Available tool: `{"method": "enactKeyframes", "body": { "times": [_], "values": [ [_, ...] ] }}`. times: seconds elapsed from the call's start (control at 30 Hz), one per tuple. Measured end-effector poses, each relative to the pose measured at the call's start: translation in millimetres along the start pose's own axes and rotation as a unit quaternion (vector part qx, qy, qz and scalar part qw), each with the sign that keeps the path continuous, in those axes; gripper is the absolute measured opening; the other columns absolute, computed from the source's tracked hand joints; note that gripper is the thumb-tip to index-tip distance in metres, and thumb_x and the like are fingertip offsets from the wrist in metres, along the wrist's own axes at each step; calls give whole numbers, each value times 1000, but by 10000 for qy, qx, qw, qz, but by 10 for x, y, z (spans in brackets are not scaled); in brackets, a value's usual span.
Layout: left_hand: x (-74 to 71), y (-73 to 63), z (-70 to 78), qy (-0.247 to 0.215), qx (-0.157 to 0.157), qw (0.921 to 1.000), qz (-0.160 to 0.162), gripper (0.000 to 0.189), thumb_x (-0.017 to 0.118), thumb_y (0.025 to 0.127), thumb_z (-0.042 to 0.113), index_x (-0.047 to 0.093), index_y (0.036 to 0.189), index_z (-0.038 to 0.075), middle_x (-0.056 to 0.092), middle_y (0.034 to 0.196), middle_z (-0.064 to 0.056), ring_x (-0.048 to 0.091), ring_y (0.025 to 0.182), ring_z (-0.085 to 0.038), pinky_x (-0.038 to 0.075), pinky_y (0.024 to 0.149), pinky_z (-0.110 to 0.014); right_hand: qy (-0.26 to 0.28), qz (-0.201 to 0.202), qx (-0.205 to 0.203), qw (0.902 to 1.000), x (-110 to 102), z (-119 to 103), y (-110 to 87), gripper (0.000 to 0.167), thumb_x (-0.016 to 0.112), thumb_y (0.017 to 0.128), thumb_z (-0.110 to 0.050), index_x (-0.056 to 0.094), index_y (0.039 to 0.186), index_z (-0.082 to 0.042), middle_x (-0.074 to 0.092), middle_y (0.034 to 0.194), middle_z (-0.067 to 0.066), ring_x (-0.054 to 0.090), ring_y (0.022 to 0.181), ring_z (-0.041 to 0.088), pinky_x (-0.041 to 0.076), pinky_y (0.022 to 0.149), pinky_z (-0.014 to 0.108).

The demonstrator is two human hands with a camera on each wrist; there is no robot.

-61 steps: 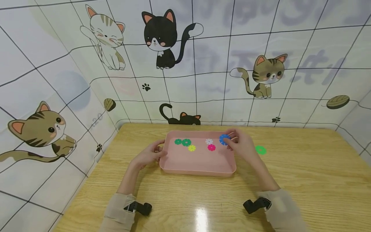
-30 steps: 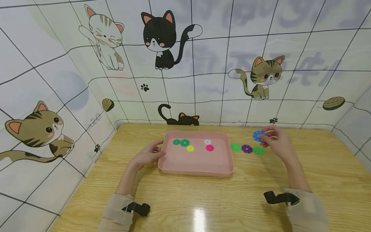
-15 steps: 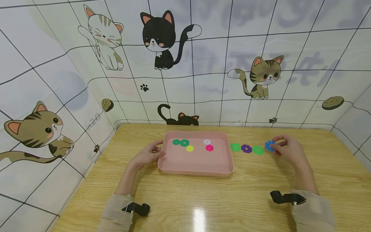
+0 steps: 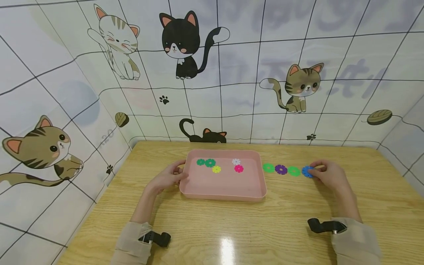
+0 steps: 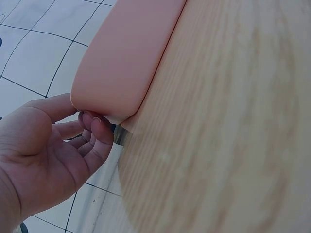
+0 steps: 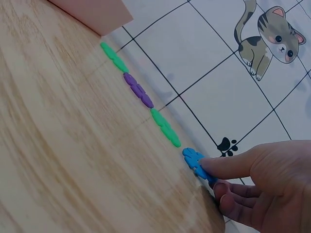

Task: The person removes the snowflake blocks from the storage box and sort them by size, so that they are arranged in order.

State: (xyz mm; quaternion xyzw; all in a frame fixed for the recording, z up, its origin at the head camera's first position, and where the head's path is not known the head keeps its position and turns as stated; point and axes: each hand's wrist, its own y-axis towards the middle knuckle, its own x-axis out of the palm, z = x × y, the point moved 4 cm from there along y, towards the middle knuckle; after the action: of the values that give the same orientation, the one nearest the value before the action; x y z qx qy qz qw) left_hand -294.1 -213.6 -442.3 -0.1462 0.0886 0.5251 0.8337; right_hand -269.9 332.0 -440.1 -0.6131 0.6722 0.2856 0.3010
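Note:
My right hand (image 4: 332, 176) pinches a blue snowflake disc (image 6: 194, 160) between thumb and fingers at the right end of a row on the table. In that row lie a green disc (image 4: 293, 171), a purple disc (image 4: 281, 169) and another green disc (image 4: 268, 168), which sits close to the tray. My left hand (image 5: 53, 141) grips the left side of the pink tray (image 4: 225, 198), its fingers curled at the wall. Inside the tray are two dark green discs (image 4: 210, 162), a yellow disc (image 4: 216, 169), a white disc (image 4: 236, 161) and a magenta disc (image 4: 239, 168).
The wooden table (image 4: 205, 224) meets a wall (image 4: 241, 103) covered with cat drawings and grid lines at its back edge. Black wrist cameras are strapped over both beige sleeves (image 4: 356, 239).
My right hand took the blue disc from over the tray's right side, carried it right past the row, and lowered it beside the end green disc. The left hand stayed on the tray.

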Motion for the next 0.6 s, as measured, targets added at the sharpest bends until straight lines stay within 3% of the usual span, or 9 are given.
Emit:
{"method": "enactKeyframes", "body": {
  "times": [0.1, 0.27, 0.6],
  "values": [
    [-1, 9, -12, -6, 6, 10000, -12, 65, 59, 102, 8, 25, 157, -3, 54, 102, -14, 55, 78, -18, 48, 71, -30, 4, -51, 86, 9999, 8, 11, -9, 37, 66, 99, -27, 61, 119, 5, 61, 108, 31, 57, 92, 40, 46, 73, 46],
    [-1, 0, -2, 11, -15, 10000, -14, 65, 59, 102, 7, 25, 157, -3, 55, 101, -14, 55, 77, -18, 48, 71, -29, 62, -87, 110, 9999, 24, 18, -16, 38, 66, 99, -26, 63, 119, 6, 61, 104, 26, 55, 82, 29, 46, 65, 34],
    [10, -12, 16, 45, -37, 10000, 15, 65, 58, 102, 8, 25, 157, -2, 55, 101, -13, 55, 77, -18, 48, 71, -30, 160, -65, 76, 9998, 15, 3, -26, 43, 63, 101, -30, 62, 121, 8, 62, 105, 24, 56, 84, 27, 47, 65, 32]
  ]
}}
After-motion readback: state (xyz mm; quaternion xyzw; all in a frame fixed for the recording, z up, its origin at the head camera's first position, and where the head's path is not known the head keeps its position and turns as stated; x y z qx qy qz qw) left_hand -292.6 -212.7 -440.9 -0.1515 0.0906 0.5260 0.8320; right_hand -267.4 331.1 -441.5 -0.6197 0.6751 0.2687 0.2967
